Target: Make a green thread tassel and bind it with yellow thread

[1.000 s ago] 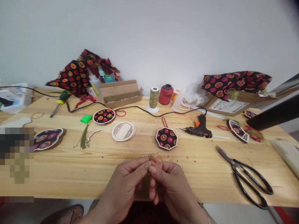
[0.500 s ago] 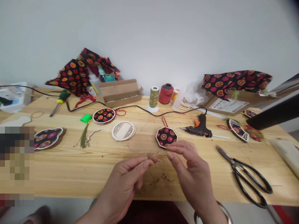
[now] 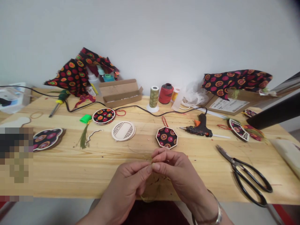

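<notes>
Olive strands (image 3: pixel 145 199), one bunch, mostly hidden: on the near side of the octagonal ornament (image 3: pixel 167 137), I am pinching them in my left grip (image 3: pixel 127 181), while my right grip (image 3: pixel 181 173), apart a moment ago, is now clamping there too, fingertips touching, so both are working them together again.

Silver bangle (image 3: pixel 219 214) around the right wrist (image 3: pixel 205 203), dark maroon clothing (image 3: pixel 156 214) at the lap

The strands (image 3: pixel 152 161) pinched by left hand (image 3: pixel 131 179) and right hand (image 3: pixel 181 175) are mostly hidden. The scalloped ornament's (image 3: pixel 48 138) left end is masked.
</notes>
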The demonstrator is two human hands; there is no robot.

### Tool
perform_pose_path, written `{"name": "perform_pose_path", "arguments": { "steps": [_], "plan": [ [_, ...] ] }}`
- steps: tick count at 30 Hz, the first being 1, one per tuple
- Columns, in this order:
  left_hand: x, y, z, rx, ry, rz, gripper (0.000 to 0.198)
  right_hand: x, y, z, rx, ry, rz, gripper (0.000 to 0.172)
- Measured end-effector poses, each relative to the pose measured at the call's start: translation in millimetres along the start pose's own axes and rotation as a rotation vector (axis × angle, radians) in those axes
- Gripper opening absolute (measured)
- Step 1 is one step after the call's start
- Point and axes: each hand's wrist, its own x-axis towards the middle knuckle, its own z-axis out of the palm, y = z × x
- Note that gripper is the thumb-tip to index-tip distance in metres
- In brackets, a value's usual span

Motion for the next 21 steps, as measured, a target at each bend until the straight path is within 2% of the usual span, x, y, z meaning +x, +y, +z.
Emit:
{"name": "perform_pose_path", "arguments": {
  "steps": [8,21],
  "plan": [
    [-0.8,-2.6,-0.5,-0.008,0.004,0.004,0.03,-1.5,1.2,0.5,0.026,0.019,0.01,0.011],
    [-0.2,-1.1,1.3,-0.015,0.001,-0.016,0.024,0.2,1.9,1.4,0.066,0.004,-0.012,0.011]
  ]
}}
